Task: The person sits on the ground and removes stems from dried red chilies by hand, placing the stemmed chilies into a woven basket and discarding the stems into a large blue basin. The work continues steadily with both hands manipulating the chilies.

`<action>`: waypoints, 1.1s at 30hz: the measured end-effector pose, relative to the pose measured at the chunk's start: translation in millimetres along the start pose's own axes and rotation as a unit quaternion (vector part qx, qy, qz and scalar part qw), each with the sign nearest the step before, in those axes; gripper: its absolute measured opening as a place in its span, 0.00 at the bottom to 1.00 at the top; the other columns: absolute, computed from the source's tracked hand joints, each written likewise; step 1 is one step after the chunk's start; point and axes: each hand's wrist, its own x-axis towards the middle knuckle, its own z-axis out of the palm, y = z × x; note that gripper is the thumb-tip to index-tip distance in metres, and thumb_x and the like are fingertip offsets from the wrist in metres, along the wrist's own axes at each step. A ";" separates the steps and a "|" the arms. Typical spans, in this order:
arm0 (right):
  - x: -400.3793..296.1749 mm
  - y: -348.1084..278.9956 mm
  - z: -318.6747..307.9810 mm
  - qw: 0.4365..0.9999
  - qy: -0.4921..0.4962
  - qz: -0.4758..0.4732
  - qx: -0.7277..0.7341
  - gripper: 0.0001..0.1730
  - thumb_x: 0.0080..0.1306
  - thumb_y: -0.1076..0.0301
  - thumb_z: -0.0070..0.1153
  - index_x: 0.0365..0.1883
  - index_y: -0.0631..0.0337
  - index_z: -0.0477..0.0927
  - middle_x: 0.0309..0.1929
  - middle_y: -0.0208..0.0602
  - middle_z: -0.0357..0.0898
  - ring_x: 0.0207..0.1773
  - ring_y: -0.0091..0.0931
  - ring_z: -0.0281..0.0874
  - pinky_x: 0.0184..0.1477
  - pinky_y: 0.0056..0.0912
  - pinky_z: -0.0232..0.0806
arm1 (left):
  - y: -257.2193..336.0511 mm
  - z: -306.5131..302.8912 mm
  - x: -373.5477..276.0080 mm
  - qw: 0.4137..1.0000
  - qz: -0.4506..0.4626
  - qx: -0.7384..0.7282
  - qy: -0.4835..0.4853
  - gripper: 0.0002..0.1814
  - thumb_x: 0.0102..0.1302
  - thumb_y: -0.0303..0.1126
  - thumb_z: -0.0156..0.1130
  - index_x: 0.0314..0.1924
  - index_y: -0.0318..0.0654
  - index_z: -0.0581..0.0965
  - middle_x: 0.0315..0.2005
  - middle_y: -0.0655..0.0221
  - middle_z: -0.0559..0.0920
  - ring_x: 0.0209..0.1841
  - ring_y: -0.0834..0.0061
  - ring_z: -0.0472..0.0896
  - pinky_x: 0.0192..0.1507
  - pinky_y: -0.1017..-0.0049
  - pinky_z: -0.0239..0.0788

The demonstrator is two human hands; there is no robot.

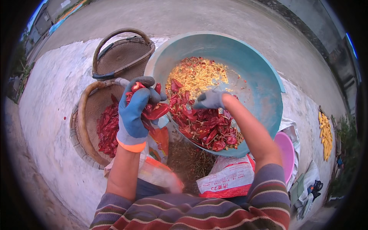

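Note:
My left hand [136,107], in a blue-coated work glove, is closed around several dried red chili peppers [156,111], between the wicker basket and the basin. My right hand [210,99], also gloved, reaches into the large blue-green basin [258,83] over a heap of dried red chilies [207,123]. Its fingertips point down among the pods; whether they grip one is hidden. Beyond the heap lie loose yellow chili seeds [198,74] mixed with red bits. More red chilies [107,129] lie in the near wicker basket [82,123], left of my left hand.
Another wicker basket [123,54] with an arched handle stands behind the near one. Stems and debris [189,164] lie below the basin, between printed sacks [227,178]. At right are a pink basin [284,152], corn cobs [325,135] and a pale sack [309,187].

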 end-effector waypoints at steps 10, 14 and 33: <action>126.0 -64.1 60.7 0.955 0.290 0.053 0.008 0.35 0.65 0.48 0.58 0.68 0.48 0.70 0.68 0.51 0.68 0.67 0.48 0.72 0.65 0.56 0.66 | -1.6 -6.7 2.1 1.000 -0.015 0.007 0.017 0.18 0.71 0.30 0.55 0.57 0.32 0.73 0.33 0.63 0.82 0.40 0.71 0.85 0.27 0.80 0.77; 133.0 -42.9 79.4 0.955 0.295 0.005 -0.021 0.18 0.63 0.65 0.54 0.52 0.52 0.76 0.57 0.51 0.74 0.60 0.49 0.76 0.58 0.52 0.70 | 1.3 -8.9 2.2 1.000 -0.018 0.012 0.006 0.18 0.71 0.31 0.55 0.57 0.31 0.73 0.33 0.63 0.83 0.39 0.71 0.85 0.27 0.80 0.76; -43.1 113.0 18.8 0.911 0.229 0.042 0.340 0.14 0.64 0.61 0.59 0.46 0.53 0.86 0.48 0.41 0.86 0.46 0.33 0.84 0.51 0.33 0.75 | -5.2 14.2 -1.1 0.992 -0.098 0.074 -0.037 0.14 0.69 0.28 0.56 0.53 0.35 0.74 0.34 0.65 0.80 0.36 0.73 0.81 0.40 0.72 0.78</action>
